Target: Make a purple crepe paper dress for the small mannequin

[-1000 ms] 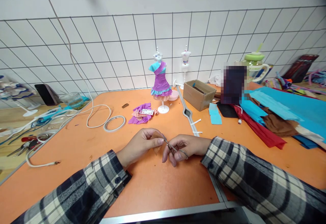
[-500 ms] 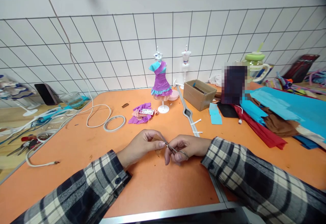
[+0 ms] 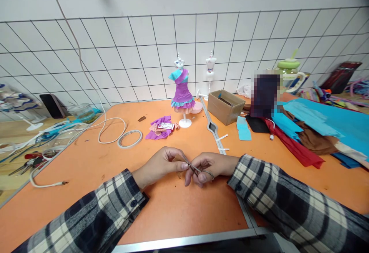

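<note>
My right hand (image 3: 203,167) is closed on a pair of small metal scissors (image 3: 196,168), with finger loops around its fingers and blades pointing to the left. The blades reach the fingertips of my left hand (image 3: 165,164), which is closed in a pinch. A small brown piece of thin paper (image 3: 179,175) shows just under those left fingers; most of it is hidden. Both hands are close together above the orange table. Behind them stands a small dress form (image 3: 181,88) wearing a purple and blue ruffled paper dress.
Crumpled purple and peach paper (image 3: 159,128) and a tape roll (image 3: 130,139) lie beyond my left hand. A cardboard box (image 3: 226,107), a bare dress form (image 3: 210,68) and a blurred dark screen (image 3: 265,95) stand at the back. Coloured paper sheets (image 3: 314,120) cover the right side.
The brown paper that stuck up between my left thumb and fingers no longer shows there. The hands have hardly moved, and the scissors stay at the left fingertips.
</note>
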Tool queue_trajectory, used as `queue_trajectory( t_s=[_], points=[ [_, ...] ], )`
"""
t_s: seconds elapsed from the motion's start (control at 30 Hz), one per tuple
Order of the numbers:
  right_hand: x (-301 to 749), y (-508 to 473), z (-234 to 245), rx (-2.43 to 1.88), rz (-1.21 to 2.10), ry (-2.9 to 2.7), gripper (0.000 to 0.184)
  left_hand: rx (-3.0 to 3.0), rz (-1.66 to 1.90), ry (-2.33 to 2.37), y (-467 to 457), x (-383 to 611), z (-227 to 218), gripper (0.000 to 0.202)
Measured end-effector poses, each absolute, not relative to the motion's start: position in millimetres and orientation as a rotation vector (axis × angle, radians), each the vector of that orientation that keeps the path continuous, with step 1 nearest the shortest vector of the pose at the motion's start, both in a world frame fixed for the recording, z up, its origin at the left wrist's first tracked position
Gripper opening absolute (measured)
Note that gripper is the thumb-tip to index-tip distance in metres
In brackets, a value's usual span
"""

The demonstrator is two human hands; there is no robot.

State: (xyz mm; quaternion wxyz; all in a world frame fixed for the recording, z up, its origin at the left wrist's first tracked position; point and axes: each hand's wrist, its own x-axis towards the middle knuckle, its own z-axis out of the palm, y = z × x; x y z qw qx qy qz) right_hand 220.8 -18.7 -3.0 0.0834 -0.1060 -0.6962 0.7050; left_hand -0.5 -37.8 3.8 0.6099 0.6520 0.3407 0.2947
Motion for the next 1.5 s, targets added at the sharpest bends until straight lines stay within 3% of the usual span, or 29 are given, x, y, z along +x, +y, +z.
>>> queue_trajectory(
  t_s=[0.2, 0.33, 0.43, 0.53, 0.73, 1.5],
  points=[
    [222.0, -17.9, -3.4, -0.424, 2.051, -2.087, 0.052, 1.491, 0.767, 0.837, -40.7, 1.0, 5.7, 0.030],
    [223.3, -17.1, -4.0, -0.481, 2.016, -2.066, 0.049, 1.331, 0.937, 0.807, -43.0, 2.6, 5.8, 0.044],
    [223.3, -17.1, -4.9, -0.514, 2.018, -2.065, 0.049, 1.290, 0.964, 0.771, -40.7, 3.1, 2.9, 0.033],
    [222.3, -17.0, -6.7, -0.519, 2.029, -2.067, 0.050, 1.312, 0.941, 0.787, -37.8, 3.5, 0.4, 0.024],
    [220.7, -16.0, -9.1, -0.408, 2.067, -2.056, 0.059, 1.338, 0.848, 0.773, -38.1, 4.0, 0.5, 0.028],
    [222.2, -17.5, -4.4, -0.409, 2.035, -2.115, 0.056, 1.391, 0.762, 0.785, -39.1, 2.0, 3.1, 0.026]
  ],
)
